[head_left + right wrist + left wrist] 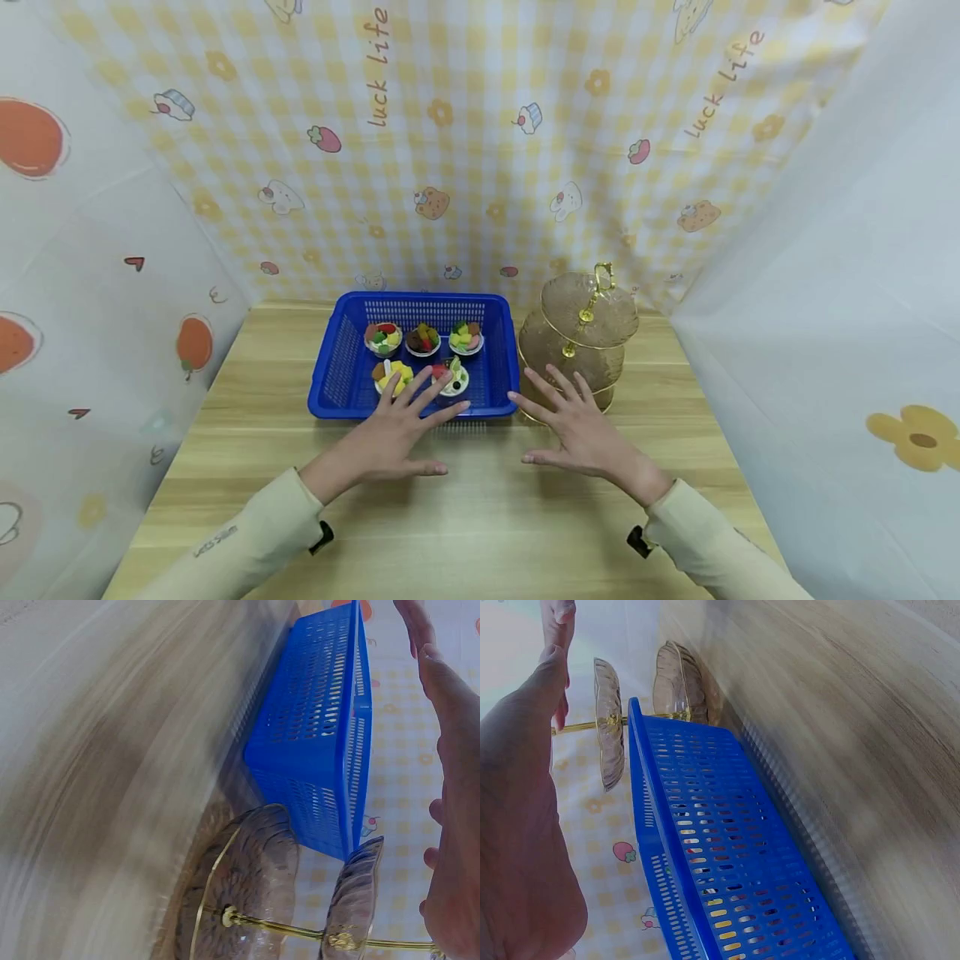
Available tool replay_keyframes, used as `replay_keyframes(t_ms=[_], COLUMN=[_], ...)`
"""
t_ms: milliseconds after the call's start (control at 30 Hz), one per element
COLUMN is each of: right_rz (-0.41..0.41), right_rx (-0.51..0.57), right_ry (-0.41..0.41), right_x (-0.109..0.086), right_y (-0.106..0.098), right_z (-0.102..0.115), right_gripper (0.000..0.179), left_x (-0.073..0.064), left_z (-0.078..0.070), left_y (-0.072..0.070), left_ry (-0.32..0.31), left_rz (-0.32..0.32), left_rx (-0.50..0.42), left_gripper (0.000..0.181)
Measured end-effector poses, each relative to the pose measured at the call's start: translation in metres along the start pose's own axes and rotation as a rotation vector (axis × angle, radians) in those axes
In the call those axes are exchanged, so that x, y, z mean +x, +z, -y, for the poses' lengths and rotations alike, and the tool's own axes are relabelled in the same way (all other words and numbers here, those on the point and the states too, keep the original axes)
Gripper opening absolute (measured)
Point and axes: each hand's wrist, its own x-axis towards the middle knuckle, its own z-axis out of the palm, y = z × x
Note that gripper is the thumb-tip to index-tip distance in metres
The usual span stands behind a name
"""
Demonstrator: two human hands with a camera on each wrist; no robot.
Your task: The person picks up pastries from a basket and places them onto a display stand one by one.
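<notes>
My left hand (pixel 390 437) is spread palm down in front of the blue basket (pixel 324 385), its fingertips overlapping the front rim in the head view. Several small cups topped with colourful pieces sit in the basket, among them a yellow-topped cup (pixel 402 373) and a cup with red and green pieces (pixel 383 339). To the right stands a tiered tray (pixel 592 312) of clear brownish plates on a gold stem. My right hand (pixel 588 437) has its fingers spread before this stand, overlapping the lower plates in the head view. Neither hand holds anything.
Basket and stand are side by side on a wooden table (pixel 480 533), toward its back edge. Behind them hangs a yellow checked curtain (pixel 480 183) with printed figures. White sheets (pixel 825 333) close off the left and right sides.
</notes>
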Motion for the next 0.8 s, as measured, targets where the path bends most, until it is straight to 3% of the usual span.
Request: replay_keyframes(t_ms=[300, 533, 800], right_rz=[-0.027, -0.034, -0.041], right_rx=[-0.008, -0.001, 0.008], right_ry=[0.011, -0.008, -0.037], right_x=[0.001, 0.001, 0.006], right_y=[0.003, -0.002, -0.007], right_z=[0.001, -0.003, -0.005], right_gripper=[0.093, 0.091, 0.09], left_x=[-0.002, 0.001, 0.001], left_z=[0.002, 0.002, 0.002], left_y=[0.001, 0.0, -0.002], left_ry=[0.026, 0.008, 0.001], left_rz=[-0.029, 0.019, -0.006], left_rx=[-0.008, -0.031, -0.023], left_gripper=[0.085, 0.086, 0.087])
